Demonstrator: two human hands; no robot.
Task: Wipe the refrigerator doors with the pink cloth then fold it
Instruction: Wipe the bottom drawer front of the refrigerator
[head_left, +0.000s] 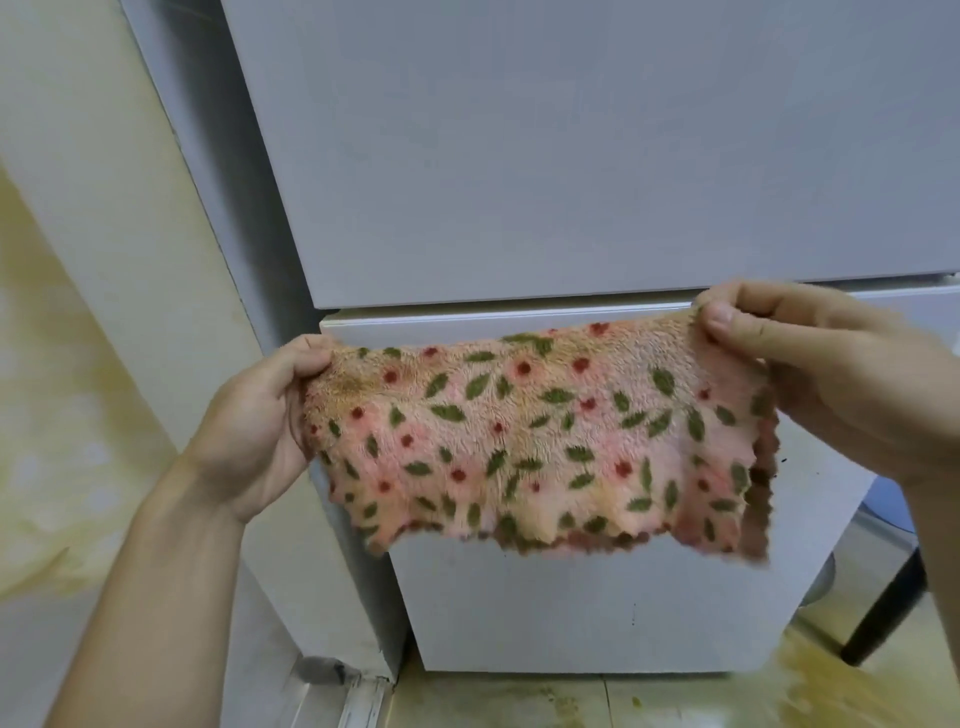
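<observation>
A fluffy pink cloth (535, 441) with green leaves and red flowers hangs spread out in front of the refrigerator. My left hand (254, 421) pinches its upper left corner. My right hand (841, 374) pinches the upper right corner a little higher, thumb on the near side. The cloth looks doubled, with a second layer showing along its bottom and right edges. Behind it are the grey upper refrigerator door (571, 156) and the lower refrigerator door (597, 613), both closed.
A pale yellowish wall (78, 312) runs close along the refrigerator's left side. Tiled floor (571, 701) with yellow stains lies below. A dark leg (893, 618) of some furniture stands at the right, beside a blue object (893, 504).
</observation>
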